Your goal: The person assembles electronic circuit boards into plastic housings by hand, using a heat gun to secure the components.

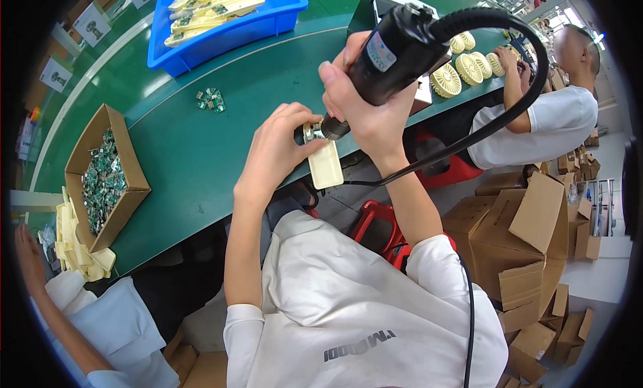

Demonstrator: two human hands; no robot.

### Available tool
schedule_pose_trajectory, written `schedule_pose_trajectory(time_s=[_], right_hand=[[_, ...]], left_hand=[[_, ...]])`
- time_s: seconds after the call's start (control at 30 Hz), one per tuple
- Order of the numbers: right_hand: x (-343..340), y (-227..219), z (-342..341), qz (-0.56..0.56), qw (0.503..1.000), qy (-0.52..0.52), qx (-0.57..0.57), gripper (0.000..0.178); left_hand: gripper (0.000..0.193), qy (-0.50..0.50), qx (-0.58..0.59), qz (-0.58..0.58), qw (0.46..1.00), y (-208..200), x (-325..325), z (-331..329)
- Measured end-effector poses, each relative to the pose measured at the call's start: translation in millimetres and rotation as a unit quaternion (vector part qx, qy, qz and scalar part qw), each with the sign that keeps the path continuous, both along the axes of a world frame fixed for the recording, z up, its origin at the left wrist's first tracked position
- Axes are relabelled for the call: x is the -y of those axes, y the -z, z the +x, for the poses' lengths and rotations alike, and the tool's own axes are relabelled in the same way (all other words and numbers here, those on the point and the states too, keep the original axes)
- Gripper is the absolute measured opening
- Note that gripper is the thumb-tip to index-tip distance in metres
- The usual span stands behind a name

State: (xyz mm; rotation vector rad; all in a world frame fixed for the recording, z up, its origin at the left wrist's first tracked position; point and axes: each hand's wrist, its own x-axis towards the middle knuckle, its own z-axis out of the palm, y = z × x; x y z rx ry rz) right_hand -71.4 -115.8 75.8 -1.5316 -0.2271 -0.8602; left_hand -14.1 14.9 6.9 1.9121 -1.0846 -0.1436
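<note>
My right hand (375, 113) is wrapped around a black electric screwdriver (395, 56), held tilted with its nose pointing down and left. Between the thumb and fingers of my left hand (271, 143) sits a cream plastic housing (326, 168), its long shell hanging toward me over the bench edge. The screwdriver's nose meets the housing's upper end, where a bit of circuit board shows; the exact tip is hidden. From the tool's top a thick black cable (536, 59) loops right and back under my right forearm.
On the green bench (181, 187) lie loose circuit boards (211, 100). A cardboard box (127, 147) of boards stands left, a blue bin (234, 39) of cream housings behind. Round cream parts (469, 70) sit right, near a co-worker (536, 120). Another person's arm (53, 307) shows lower left.
</note>
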Motion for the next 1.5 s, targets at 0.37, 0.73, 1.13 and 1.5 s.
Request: schedule_pose_trajectory(time_s=[0.37, 0.73, 1.13, 1.5], right_hand=[[-0.1, 0.3, -2.7, -0.016, 1.000, 0.000, -0.003, 0.026], [15.6, 13.2, -100.6, 0.132, 0.984, -0.054, 0.104, 0.029], [12.2, 89.5, -183.4, 0.170, 0.978, 0.079, -0.089, 0.029], [7.3, 93.9, -168.7, 0.146, 0.984, 0.067, -0.082, 0.027]], left_hand=[[0.032, 0.001, 0.016, 0.004, 1.000, -3.3, 0.7, 0.0], [0.032, -0.091, 0.108, -0.084, 0.986, -30.1, -22.9, 43.9], [0.048, -0.409, 0.221, -0.042, 0.885, -51.2, -55.2, 277.1], [0.053, -0.380, 0.139, 0.088, 0.910, -58.7, -55.2, 269.8]])
